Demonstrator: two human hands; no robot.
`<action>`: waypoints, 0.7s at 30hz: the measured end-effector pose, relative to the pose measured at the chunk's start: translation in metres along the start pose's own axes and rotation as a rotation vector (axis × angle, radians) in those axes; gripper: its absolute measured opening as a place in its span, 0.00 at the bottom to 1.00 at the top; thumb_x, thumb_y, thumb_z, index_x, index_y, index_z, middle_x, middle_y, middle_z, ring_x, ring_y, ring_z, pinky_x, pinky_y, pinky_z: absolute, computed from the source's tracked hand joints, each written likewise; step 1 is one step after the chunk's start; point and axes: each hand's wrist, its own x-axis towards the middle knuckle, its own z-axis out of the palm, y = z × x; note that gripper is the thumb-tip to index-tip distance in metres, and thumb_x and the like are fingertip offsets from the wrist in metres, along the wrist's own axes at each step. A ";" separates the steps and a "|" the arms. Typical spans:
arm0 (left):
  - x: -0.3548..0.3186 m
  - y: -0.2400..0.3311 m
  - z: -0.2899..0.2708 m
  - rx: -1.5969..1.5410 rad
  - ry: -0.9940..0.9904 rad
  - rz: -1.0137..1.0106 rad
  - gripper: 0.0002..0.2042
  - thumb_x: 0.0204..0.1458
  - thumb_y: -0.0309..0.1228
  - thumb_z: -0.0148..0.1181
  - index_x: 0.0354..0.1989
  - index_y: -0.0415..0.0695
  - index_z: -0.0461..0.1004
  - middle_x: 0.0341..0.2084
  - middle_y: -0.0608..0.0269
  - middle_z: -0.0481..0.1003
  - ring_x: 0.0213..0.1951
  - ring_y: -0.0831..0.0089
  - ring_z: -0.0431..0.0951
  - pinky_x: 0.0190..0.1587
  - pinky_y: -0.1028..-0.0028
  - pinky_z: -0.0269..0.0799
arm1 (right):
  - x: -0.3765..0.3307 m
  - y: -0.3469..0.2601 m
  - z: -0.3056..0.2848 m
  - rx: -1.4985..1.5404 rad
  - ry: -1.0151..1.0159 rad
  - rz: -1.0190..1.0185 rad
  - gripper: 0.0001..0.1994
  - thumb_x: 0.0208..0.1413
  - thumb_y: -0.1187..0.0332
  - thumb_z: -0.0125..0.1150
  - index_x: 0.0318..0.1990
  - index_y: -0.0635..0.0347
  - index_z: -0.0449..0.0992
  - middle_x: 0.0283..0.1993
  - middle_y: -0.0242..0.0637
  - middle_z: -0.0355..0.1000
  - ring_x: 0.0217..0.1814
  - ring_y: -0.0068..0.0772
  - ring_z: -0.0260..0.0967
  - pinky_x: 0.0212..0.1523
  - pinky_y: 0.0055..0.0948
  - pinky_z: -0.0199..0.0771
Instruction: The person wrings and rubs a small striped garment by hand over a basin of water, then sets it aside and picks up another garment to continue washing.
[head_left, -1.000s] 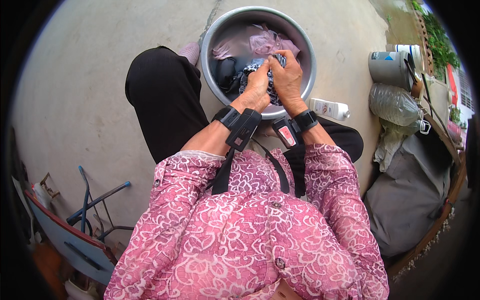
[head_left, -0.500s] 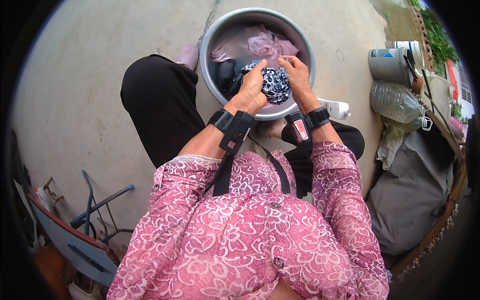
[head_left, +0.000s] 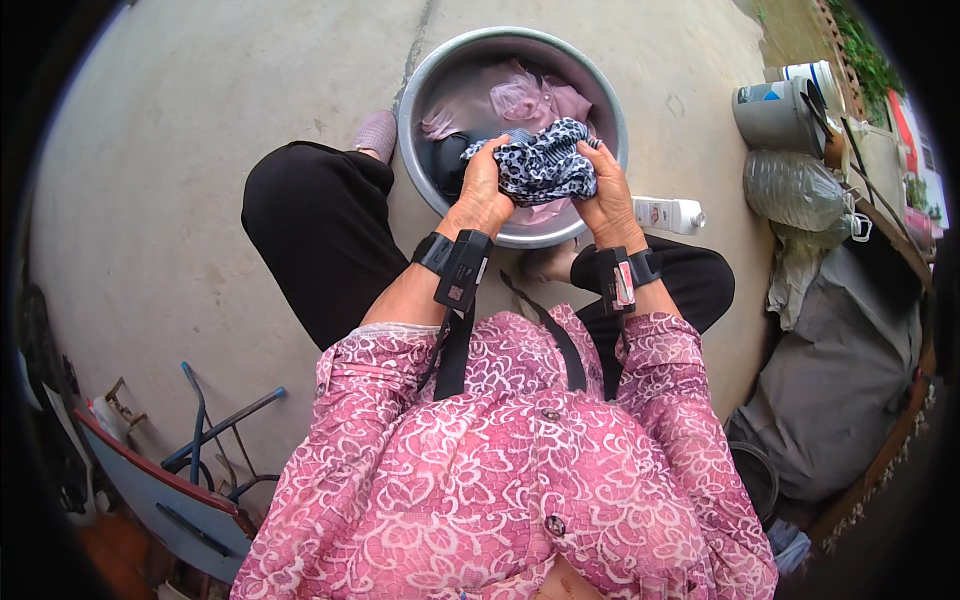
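While both hands clutch it, a dark blue cloth with a pale spotted pattern (head_left: 545, 165) sits bunched just above the near side of a round metal basin (head_left: 425, 75), in the upper middle of the frame. On the cloth's left edge, the left hand (head_left: 483, 195) is closed, fingers curled over the fabric and knuckles toward the camera. At its right edge, the right hand (head_left: 608, 195) is likewise closed on the cloth, thumb and fingers pinching a fold. Each wrist carries a black strap with a small device on it.

Inside the basin, behind the cloth, lie a pink garment (head_left: 530, 100) soaking in cloudy water and a dark piece of clothing (head_left: 450, 160) at the left wall. Just right of the basin, a white plastic bottle (head_left: 668, 213) lies on its side on the concrete ground (head_left: 200, 150). A pinkish slipper (head_left: 377, 133) rests at the basin's left rim, beside a knee in black trousers.

Farther out, in the upper right of the frame, stand a grey bucket (head_left: 775, 115) and a clear plastic bag (head_left: 795, 190), with a grey sack (head_left: 840, 380) below them. A blue-framed chair (head_left: 170, 490) lies in the lower left.
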 end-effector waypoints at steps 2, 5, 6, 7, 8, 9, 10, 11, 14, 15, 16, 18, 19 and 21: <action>0.000 0.001 -0.002 -0.010 0.067 0.049 0.10 0.51 0.37 0.51 0.34 0.45 0.72 0.29 0.62 0.76 0.31 0.65 0.77 0.39 0.61 0.74 | -0.005 -0.009 0.016 -0.092 0.010 -0.065 0.13 0.52 0.75 0.51 0.47 0.63 0.67 0.40 0.38 0.71 0.39 0.29 0.72 0.42 0.28 0.74; 0.003 -0.009 0.000 -0.063 0.090 0.124 0.12 0.51 0.43 0.55 0.32 0.47 0.72 0.26 0.66 0.74 0.29 0.68 0.76 0.37 0.67 0.73 | -0.027 -0.002 0.048 -0.394 0.029 -0.161 0.17 0.50 0.74 0.54 0.49 0.62 0.67 0.39 0.38 0.71 0.41 0.27 0.70 0.44 0.24 0.72; 0.005 -0.013 -0.002 -0.004 0.088 0.189 0.13 0.51 0.44 0.55 0.31 0.47 0.72 0.24 0.67 0.73 0.27 0.70 0.75 0.35 0.68 0.73 | -0.029 0.010 0.051 -0.608 0.012 -0.240 0.16 0.48 0.71 0.58 0.47 0.61 0.70 0.40 0.36 0.70 0.42 0.26 0.69 0.41 0.22 0.70; 0.008 -0.017 -0.007 0.055 0.088 0.251 0.14 0.51 0.45 0.55 0.30 0.47 0.71 0.21 0.67 0.71 0.25 0.71 0.73 0.32 0.70 0.72 | -0.031 0.024 0.055 -0.886 -0.033 -0.409 0.12 0.48 0.68 0.60 0.40 0.60 0.72 0.36 0.38 0.72 0.36 0.29 0.71 0.37 0.23 0.69; 0.005 -0.011 -0.022 0.047 -0.163 0.054 0.14 0.51 0.45 0.56 0.29 0.46 0.71 0.21 0.68 0.69 0.24 0.74 0.71 0.28 0.72 0.70 | -0.034 0.039 0.061 -1.090 0.011 -0.565 0.11 0.47 0.68 0.61 0.38 0.61 0.72 0.31 0.39 0.71 0.32 0.26 0.69 0.34 0.24 0.68; 0.008 -0.013 -0.039 -0.021 -0.269 0.003 0.13 0.52 0.43 0.54 0.30 0.46 0.70 0.24 0.66 0.70 0.26 0.74 0.72 0.28 0.74 0.70 | -0.037 0.049 0.073 -1.290 0.037 -0.722 0.11 0.47 0.67 0.62 0.36 0.62 0.73 0.26 0.40 0.70 0.28 0.24 0.68 0.31 0.25 0.68; 0.000 -0.020 -0.017 -0.018 -0.144 0.050 0.11 0.53 0.41 0.52 0.31 0.46 0.70 0.24 0.66 0.72 0.27 0.73 0.74 0.28 0.73 0.72 | -0.022 0.040 0.068 -1.264 0.098 -0.647 0.11 0.46 0.64 0.62 0.30 0.61 0.71 0.23 0.45 0.69 0.26 0.43 0.69 0.30 0.30 0.67; -0.007 -0.032 0.008 -0.013 -0.019 0.096 0.10 0.55 0.39 0.50 0.33 0.45 0.70 0.25 0.66 0.74 0.27 0.73 0.76 0.29 0.72 0.74 | -0.008 0.026 0.058 -1.310 0.134 -0.597 0.12 0.46 0.61 0.61 0.28 0.61 0.71 0.23 0.45 0.70 0.26 0.44 0.70 0.27 0.33 0.67; 0.004 -0.036 0.012 0.111 0.237 0.226 0.14 0.55 0.34 0.46 0.40 0.33 0.69 0.33 0.60 0.73 0.33 0.71 0.75 0.35 0.73 0.72 | 0.021 0.016 0.051 -1.484 0.214 -0.530 0.14 0.48 0.58 0.59 0.28 0.61 0.72 0.24 0.46 0.71 0.24 0.43 0.69 0.26 0.34 0.66; 0.003 -0.026 0.012 0.160 0.276 0.250 0.14 0.55 0.34 0.46 0.39 0.33 0.69 0.32 0.60 0.73 0.33 0.71 0.75 0.36 0.74 0.72 | 0.013 0.023 0.057 -1.338 0.185 -0.516 0.14 0.48 0.58 0.60 0.28 0.61 0.71 0.23 0.47 0.71 0.25 0.44 0.70 0.26 0.35 0.66; 0.011 -0.017 -0.005 0.071 0.109 0.239 0.14 0.55 0.36 0.48 0.37 0.35 0.70 0.29 0.61 0.73 0.31 0.71 0.74 0.35 0.74 0.71 | -0.001 0.030 0.072 -1.304 0.140 -0.527 0.14 0.48 0.58 0.60 0.28 0.61 0.70 0.23 0.47 0.70 0.25 0.45 0.70 0.26 0.35 0.67; -0.013 -0.006 -0.008 0.105 0.040 0.198 0.13 0.55 0.38 0.48 0.33 0.40 0.71 0.26 0.63 0.72 0.29 0.69 0.74 0.32 0.71 0.71 | -0.023 0.044 0.078 -1.295 0.123 -0.630 0.14 0.48 0.58 0.61 0.29 0.61 0.70 0.22 0.48 0.68 0.25 0.45 0.70 0.26 0.34 0.67; -0.020 0.000 -0.012 0.013 -0.037 0.075 0.13 0.55 0.39 0.48 0.33 0.41 0.71 0.26 0.64 0.72 0.28 0.69 0.74 0.31 0.70 0.71 | -0.032 0.046 0.087 -1.320 0.090 -0.650 0.15 0.48 0.57 0.61 0.30 0.61 0.70 0.22 0.48 0.68 0.26 0.45 0.70 0.27 0.34 0.68; -0.010 -0.006 -0.018 -0.023 -0.108 0.038 0.13 0.55 0.41 0.47 0.34 0.43 0.70 0.27 0.64 0.73 0.29 0.70 0.75 0.31 0.69 0.72 | -0.029 0.048 0.084 -1.295 0.029 -0.763 0.14 0.48 0.58 0.61 0.30 0.61 0.70 0.22 0.48 0.68 0.25 0.46 0.70 0.27 0.34 0.67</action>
